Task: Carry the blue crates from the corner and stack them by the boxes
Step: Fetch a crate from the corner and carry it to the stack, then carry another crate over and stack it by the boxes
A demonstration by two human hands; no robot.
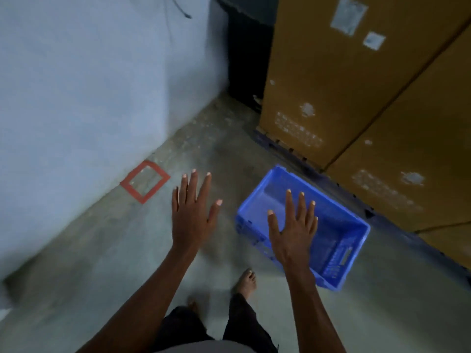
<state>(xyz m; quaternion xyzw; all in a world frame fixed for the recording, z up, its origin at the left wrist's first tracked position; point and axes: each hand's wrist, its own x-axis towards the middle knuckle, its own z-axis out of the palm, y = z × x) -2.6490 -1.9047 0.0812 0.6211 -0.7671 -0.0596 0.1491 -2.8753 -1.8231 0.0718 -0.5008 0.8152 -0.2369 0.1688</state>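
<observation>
One blue crate (pixel 339 233) stands open-side-up on the concrete floor, close to the large cardboard boxes (pixel 326 80) on the right. It holds nothing that I can see. My right hand (pixel 293 225) hovers over the crate's near left part with fingers straight and spread, holding nothing. My left hand (pixel 192 212) is stretched out over bare floor to the left of the crate, fingers also spread and empty.
A pale wall (pixel 89 85) runs along the left. A red tape square (pixel 144 181) marks the floor at its foot. The boxes sit on a dark blue pallet (pixel 293 151). A dark gap (pixel 244 59) lies between wall and boxes. My bare feet (pixel 246 281) are below.
</observation>
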